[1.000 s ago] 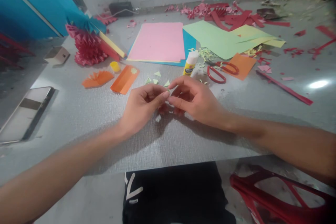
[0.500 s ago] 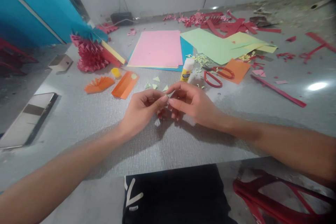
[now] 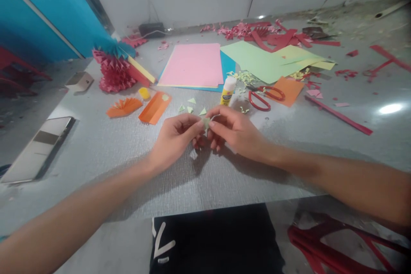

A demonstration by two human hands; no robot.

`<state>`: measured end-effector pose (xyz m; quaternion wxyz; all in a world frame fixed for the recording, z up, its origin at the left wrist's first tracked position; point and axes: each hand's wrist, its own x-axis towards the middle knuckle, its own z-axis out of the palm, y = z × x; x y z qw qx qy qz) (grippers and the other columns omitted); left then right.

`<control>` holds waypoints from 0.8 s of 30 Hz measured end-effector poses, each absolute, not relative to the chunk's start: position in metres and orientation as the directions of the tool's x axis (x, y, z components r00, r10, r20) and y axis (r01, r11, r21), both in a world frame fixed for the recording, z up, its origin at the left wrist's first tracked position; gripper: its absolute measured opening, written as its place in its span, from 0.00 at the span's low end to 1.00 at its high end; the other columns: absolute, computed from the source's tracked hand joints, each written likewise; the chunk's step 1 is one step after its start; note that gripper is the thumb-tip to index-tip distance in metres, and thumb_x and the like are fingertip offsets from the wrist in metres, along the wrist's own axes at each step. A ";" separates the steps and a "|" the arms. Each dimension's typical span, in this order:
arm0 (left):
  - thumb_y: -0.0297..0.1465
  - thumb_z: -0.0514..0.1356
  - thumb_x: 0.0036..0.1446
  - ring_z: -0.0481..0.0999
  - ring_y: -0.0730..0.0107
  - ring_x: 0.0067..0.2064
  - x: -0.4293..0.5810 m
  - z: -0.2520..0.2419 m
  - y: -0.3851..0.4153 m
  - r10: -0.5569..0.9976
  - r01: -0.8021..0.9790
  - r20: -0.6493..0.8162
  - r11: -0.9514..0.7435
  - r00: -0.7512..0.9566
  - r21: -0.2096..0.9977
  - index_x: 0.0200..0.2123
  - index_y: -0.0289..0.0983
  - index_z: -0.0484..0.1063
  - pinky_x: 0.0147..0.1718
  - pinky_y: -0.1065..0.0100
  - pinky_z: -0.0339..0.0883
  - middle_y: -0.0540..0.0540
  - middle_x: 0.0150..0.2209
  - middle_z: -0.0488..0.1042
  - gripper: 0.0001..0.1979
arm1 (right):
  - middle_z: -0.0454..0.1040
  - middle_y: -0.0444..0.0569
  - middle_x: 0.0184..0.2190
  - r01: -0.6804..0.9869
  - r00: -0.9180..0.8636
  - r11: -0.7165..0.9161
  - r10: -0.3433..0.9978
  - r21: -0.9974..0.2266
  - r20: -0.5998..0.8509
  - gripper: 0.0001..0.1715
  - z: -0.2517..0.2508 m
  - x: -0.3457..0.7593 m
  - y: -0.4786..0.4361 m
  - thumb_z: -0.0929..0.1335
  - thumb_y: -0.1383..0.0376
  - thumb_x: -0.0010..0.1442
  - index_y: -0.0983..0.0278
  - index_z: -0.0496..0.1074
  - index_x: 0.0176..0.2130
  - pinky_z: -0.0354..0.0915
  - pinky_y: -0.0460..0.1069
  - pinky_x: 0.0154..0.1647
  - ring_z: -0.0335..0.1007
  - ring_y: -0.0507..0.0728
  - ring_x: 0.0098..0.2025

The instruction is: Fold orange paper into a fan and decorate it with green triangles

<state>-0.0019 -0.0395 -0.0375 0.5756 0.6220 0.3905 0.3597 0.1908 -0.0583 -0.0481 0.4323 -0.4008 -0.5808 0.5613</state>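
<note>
Between the fingertips of both hands is a small pale-green piece of paper (image 3: 206,124), partly hidden by the fingers. My left hand (image 3: 175,137) pinches it from the left, thumb against index finger. On the other side my right hand (image 3: 236,130) is closed in a pinch on it too. Several small green paper triangles (image 3: 192,100) lie just beyond the fingers. A glue stick (image 3: 227,92) stands upright behind my right hand. Left of the hands is a folded orange paper (image 3: 156,107) bearing a small pale-green shape, beside an orange paper fan (image 3: 123,108).
Red-handled scissors (image 3: 260,100) lie by an orange sheet (image 3: 290,90). Pink (image 3: 192,64) and green (image 3: 250,60) sheets are at the back. Red pleated paper (image 3: 115,72), a yellow cap (image 3: 144,93) and a phone (image 3: 38,150) are on the left. Red scraps (image 3: 276,38) lie farther back.
More of the small green paper shows between my fingertips now, and the fingers are slightly farther apart. The whole view has shifted a little; the things on the table lie as before.
</note>
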 end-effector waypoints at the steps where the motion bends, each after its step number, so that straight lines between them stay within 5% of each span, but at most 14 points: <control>1: 0.36 0.65 0.65 0.76 0.74 0.27 -0.002 -0.037 -0.040 0.902 0.080 0.001 -0.039 0.433 0.996 0.35 0.35 0.77 0.26 0.74 0.72 0.48 0.26 0.77 0.10 | 0.74 0.40 0.28 -0.001 -0.299 0.064 0.952 -0.998 0.061 0.05 -0.048 0.191 -0.059 0.68 0.62 0.69 0.61 0.68 0.43 0.72 0.45 0.21 0.75 0.50 0.23; 16: 0.28 0.65 0.61 0.77 0.74 0.23 0.002 -0.036 -0.045 0.910 0.096 0.069 -0.118 0.408 0.988 0.36 0.37 0.73 0.23 0.73 0.72 0.51 0.24 0.78 0.03 | 0.73 0.40 0.26 -0.007 -0.263 0.101 0.960 -0.995 0.100 0.07 -0.042 0.192 -0.060 0.73 0.66 0.62 0.62 0.69 0.35 0.73 0.47 0.26 0.76 0.51 0.26; 24: 0.24 0.63 0.60 0.79 0.73 0.25 -0.002 -0.038 -0.046 0.908 0.141 0.138 -0.209 0.396 0.968 0.35 0.38 0.74 0.25 0.72 0.73 0.53 0.24 0.76 0.03 | 0.72 0.40 0.27 -0.041 -0.317 0.053 0.946 -0.998 0.063 0.12 -0.039 0.193 -0.059 0.74 0.59 0.63 0.62 0.70 0.35 0.72 0.47 0.25 0.74 0.51 0.25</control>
